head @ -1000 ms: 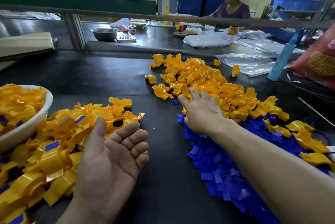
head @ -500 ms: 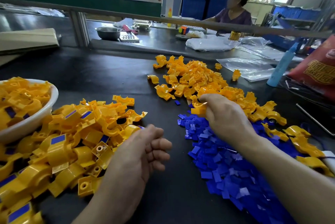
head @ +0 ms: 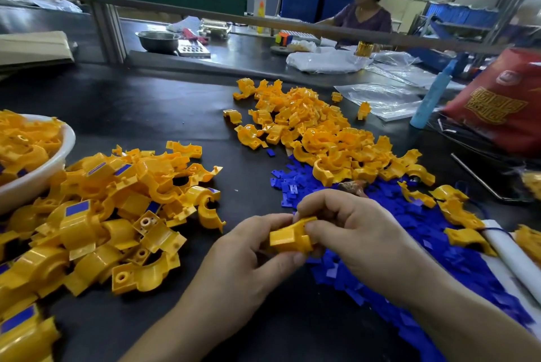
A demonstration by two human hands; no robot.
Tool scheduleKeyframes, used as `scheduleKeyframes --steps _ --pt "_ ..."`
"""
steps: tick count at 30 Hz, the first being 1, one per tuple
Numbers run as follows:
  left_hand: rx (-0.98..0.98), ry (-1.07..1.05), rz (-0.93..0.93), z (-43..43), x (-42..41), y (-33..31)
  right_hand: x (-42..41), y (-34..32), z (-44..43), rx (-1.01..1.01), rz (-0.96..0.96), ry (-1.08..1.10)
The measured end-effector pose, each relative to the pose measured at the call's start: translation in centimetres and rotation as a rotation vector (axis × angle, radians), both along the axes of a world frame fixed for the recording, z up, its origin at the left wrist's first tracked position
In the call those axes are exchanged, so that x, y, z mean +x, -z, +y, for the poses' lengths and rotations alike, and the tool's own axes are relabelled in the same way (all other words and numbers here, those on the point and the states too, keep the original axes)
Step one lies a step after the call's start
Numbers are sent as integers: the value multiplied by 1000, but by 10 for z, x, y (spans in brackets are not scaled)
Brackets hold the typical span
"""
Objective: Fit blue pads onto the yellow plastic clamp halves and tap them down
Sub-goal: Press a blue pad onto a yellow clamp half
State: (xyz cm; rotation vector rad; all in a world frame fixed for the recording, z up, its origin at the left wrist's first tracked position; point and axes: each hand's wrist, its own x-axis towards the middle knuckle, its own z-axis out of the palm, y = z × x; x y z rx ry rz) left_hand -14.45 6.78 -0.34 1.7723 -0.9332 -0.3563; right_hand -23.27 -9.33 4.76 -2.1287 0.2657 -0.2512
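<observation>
Both hands meet over the black table's near middle around one yellow clamp half point(head: 288, 240). My left hand point(head: 246, 262) grips it from the left with thumb and fingers. My right hand point(head: 345, 233) pinches its right end, fingers curled. No blue pad shows on the held piece. A spread of loose blue pads point(head: 409, 244) lies under and beyond my right hand. Bare yellow halves form a pile point(head: 316, 133) further back. On the left sits a heap of halves fitted with blue pads point(head: 111, 209).
A white bowl point(head: 35, 180) of yellow halves stands at the left edge. A light-blue bottle point(head: 430, 101), clear plastic bags point(head: 380, 98) and a red bag point(head: 497, 104) lie at the right. A metal rod point(head: 480, 177) rests near them. A person sits at the far bench.
My right hand took a yellow half from the bare pile and drew it toward me. My left hand turned from palm-up and closed on the same piece.
</observation>
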Motion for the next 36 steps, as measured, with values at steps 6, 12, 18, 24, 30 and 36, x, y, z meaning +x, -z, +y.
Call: scheduleKeyframes --steps 6,12,18,24,30,36 --pt "8 -26 -374 -1 -1 4 1 17 -4 508 32 141" --pt "-93 -41 -285 -1 -7 3 6 24 -18 139 -72 283" --pt "30 -48 309 -3 -5 -4 14 20 -47 -940 14 320" --pt "-153 -317 831 -8 6 -2 -8 35 -32 -1042 173 216" --pt "-233 -298 988 -8 11 -1 -11 32 -38 -1107 329 281" --pt "-227 -204 1056 -6 16 3 -39 37 -27 -1080 479 186"
